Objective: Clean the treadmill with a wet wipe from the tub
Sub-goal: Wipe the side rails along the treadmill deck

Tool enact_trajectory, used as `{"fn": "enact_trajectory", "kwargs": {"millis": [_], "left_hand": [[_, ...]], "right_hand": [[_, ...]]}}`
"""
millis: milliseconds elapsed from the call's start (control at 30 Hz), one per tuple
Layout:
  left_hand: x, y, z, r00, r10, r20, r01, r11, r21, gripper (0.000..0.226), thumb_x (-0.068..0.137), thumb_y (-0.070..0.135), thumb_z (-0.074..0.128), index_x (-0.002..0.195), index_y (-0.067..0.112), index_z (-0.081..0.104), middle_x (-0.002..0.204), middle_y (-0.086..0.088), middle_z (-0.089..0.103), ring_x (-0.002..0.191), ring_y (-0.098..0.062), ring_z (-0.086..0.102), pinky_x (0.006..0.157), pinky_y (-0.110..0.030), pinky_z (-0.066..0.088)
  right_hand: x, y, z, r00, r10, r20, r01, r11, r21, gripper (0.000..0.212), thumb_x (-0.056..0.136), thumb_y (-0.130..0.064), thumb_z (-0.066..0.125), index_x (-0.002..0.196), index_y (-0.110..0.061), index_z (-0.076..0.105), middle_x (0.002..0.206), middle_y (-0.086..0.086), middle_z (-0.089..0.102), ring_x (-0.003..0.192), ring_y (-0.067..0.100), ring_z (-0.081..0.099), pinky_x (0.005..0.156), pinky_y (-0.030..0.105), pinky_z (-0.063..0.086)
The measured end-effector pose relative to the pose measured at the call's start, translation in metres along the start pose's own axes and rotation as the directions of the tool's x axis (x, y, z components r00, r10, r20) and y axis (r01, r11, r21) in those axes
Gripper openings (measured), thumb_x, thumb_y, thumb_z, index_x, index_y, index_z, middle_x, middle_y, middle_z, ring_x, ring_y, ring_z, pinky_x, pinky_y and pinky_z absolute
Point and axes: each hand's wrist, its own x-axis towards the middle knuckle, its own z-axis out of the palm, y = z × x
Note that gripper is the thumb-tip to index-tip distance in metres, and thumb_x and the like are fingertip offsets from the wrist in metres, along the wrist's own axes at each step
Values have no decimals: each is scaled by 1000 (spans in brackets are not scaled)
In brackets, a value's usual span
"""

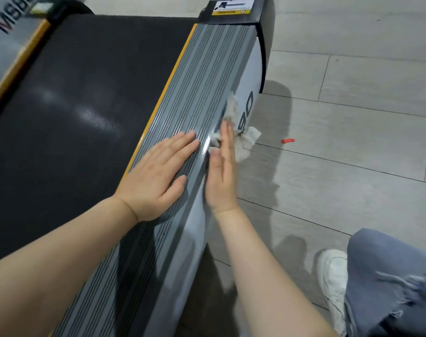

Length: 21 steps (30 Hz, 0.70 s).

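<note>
1. The treadmill (90, 98) runs diagonally through the view, with a black running belt, a thin yellow strip along the belt's edge, and a grey ribbed side rail (199, 88) beside it.
2. Its outer side panel (252, 69) is pale grey with dark lettering, capped by a black end piece bearing a yellow and white label.
3. The wet wipe (243, 142) is white, crumpled and dirt-smudged, pressed against the side panel just below the rail's edge.
</note>
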Motion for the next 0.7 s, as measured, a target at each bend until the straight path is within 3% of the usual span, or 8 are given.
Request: {"fn": "enact_trajectory", "kwargs": {"millis": [100,167,267,367,400,500,567,700], "left_hand": [[0,1,-2,1000,-18,4,18,1000,2,65,94,29,36,157,15,24,166,1,16,153,-16,10,122,-48,18],[1,4,-4,1000,-20,11,20,1000,8,66,93,29,36,157,15,25,165,1,17,153,-16,11,123,-46,17],[3,7,-4,1000,-4,5,4,1000,23,65,93,28,37,155,12,28,164,-2,20,153,-18,15,124,-42,15],[3,4,-4,999,-23,-27,23,1000,0,59,92,27,40,149,11,40,159,-2,32,148,-21,28,121,-37,20],[9,4,-6,998,-30,-51,30,1000,5,55,91,27,42,144,13,45,154,-3,39,142,-23,36,118,-35,23],[53,0,-14,993,-24,-113,30,998,51,42,90,31,45,130,18,49,135,-5,49,125,-27,45,108,-39,30],[86,-5,-18,997,24,-69,-20,998,57,54,91,35,43,142,16,44,148,-4,41,139,-24,35,116,-43,25],[105,-16,-16,999,42,-11,-42,997,69,66,95,37,36,157,17,23,165,2,18,153,-15,11,123,-46,15]], "right_hand": [[19,37,-11,921,378,-93,-363,920,151,79,88,-75,27,155,-34,23,161,-10,26,147,6,22,123,44,18],[26,24,-15,882,463,-90,-440,876,197,83,86,-79,27,154,-32,27,159,-11,28,146,5,24,123,43,18],[31,-1,-10,984,180,-4,-179,977,114,56,104,-45,23,156,-24,20,162,-16,14,148,-1,10,124,29,8],[46,18,-17,1000,13,-1,-13,1000,16,51,107,-30,25,156,-20,14,160,-17,9,150,3,6,124,31,7],[56,29,-23,991,134,-25,-132,990,45,52,107,-34,25,157,-23,14,161,-13,12,150,7,8,124,36,8],[81,46,-39,814,580,31,-573,793,208,57,103,-52,26,156,-32,21,162,-3,23,149,19,20,122,45,16],[88,37,-39,866,500,-14,-487,849,205,60,102,-57,28,155,-31,24,161,-6,27,148,12,23,123,41,18],[129,-11,-26,999,41,-19,-37,986,160,49,109,-26,24,156,-18,20,161,-12,18,148,1,13,122,24,13]]}}
